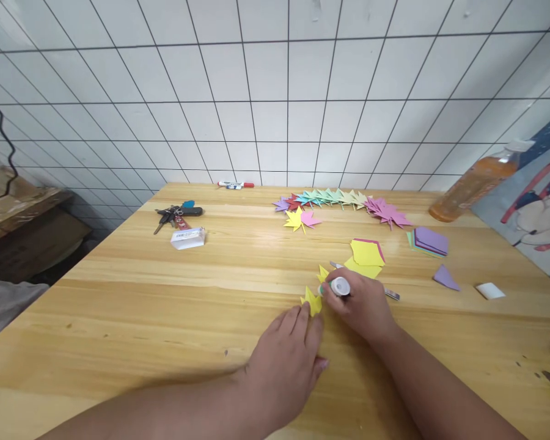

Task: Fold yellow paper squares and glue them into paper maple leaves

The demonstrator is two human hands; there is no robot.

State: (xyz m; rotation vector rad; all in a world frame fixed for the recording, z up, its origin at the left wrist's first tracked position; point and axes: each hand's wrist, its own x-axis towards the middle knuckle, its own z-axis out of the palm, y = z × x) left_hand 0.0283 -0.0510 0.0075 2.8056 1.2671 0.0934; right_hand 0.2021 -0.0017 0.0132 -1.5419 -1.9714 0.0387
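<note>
- Keys (pixel 165 217), bunched with black fob (pixel 192 211) and red tag (pixel 182 222), on left part of wooden table (pixel 132 305).
- White box (pixel 187 238), small, labelled, just beside keys.
- Marker (pixel 235 184), red-ended, white-bodied, lying near far table edge.
- Bottle (pixel 476 183), white-capped, containing orange liquid, standing at far right.
- Illustrated panel (pixel 541 208), blue and white with red detail, beside bottle.
- Wall (pixel 266 73), white tiles with dark joints, beyond table.
- Cable (pixel 11 146), black, hanging at far left.
- Cardboard (pixel 27 247), brown, below cable.
- Cloth (pixel 9 302), grey, at left edge.

At my two hands (pixel 285 359) I counted two yellow pieces (pixel 311 302) and one tube (pixel 340 286); one bottle (pixel 479 186), one marker (pixel 236 184), one box (pixel 187 239), one key-bunch (pixel 172 214), one block (pixel 490 290), one triangle (pixel 445 277), two paper stacks (pixel 431 240), and leaves (pixel 387 212) too bunched to count.
</note>
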